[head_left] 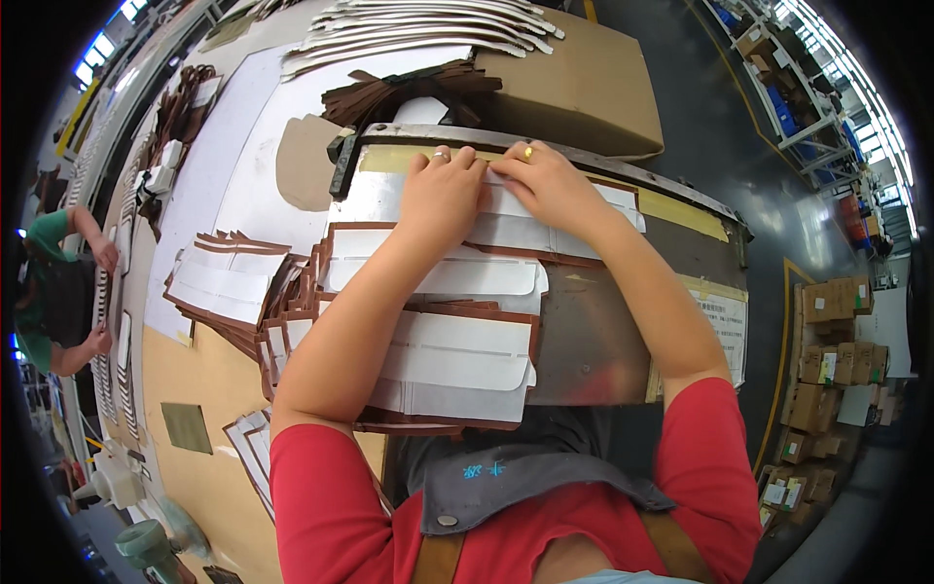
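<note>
Both my hands are at the far side of a low metal-topped machine, side by side. Under them lies a white panel with brown edges, flat against a yellow-taped strip. My left hand has its fingers curled down on the panel's far edge. Beside it, my right hand is closed on the same edge, thumb and fingers bent together; the exact pinch is hidden. Nearer me, a stack of similar brown-edged white panels lies partly under my left forearm.
More panels fan out at the left. Behind the machine's metal bar are a bundle of brown strips, long white strips and a cardboard box. A co-worker's hands work at far left. Cartons stand at right.
</note>
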`<state>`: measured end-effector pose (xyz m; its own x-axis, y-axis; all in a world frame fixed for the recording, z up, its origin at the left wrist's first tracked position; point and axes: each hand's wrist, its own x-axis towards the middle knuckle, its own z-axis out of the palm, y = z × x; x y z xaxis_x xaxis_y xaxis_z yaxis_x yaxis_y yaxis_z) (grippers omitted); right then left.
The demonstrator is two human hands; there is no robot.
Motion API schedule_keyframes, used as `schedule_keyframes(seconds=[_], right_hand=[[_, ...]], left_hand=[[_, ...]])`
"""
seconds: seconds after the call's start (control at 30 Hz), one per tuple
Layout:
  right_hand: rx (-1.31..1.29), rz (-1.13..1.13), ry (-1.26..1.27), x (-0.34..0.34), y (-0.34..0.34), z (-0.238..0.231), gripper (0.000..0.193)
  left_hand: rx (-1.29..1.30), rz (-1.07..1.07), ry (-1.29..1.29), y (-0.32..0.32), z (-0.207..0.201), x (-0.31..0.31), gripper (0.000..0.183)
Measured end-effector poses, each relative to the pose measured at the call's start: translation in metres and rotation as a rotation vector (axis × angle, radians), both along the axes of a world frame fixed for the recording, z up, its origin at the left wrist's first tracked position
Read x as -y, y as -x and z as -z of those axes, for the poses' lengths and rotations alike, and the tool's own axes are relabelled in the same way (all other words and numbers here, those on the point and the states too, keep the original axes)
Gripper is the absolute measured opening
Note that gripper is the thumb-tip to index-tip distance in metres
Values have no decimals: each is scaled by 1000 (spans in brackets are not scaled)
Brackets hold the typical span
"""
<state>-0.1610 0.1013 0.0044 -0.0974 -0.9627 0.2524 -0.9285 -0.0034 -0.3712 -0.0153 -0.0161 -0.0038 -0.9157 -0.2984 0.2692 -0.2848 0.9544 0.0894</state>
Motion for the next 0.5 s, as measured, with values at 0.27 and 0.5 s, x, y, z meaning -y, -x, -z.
schedule_keyframes(seconds=[0.27, 0.5], right_hand=[[209, 297, -164, -62, 39, -13, 22], [529, 259, -104, -58, 30, -27, 22]], left_hand=[[-241, -108, -117, 7, 8, -2, 36], [-398, 5, -1073, 15, -3, 4, 42]])
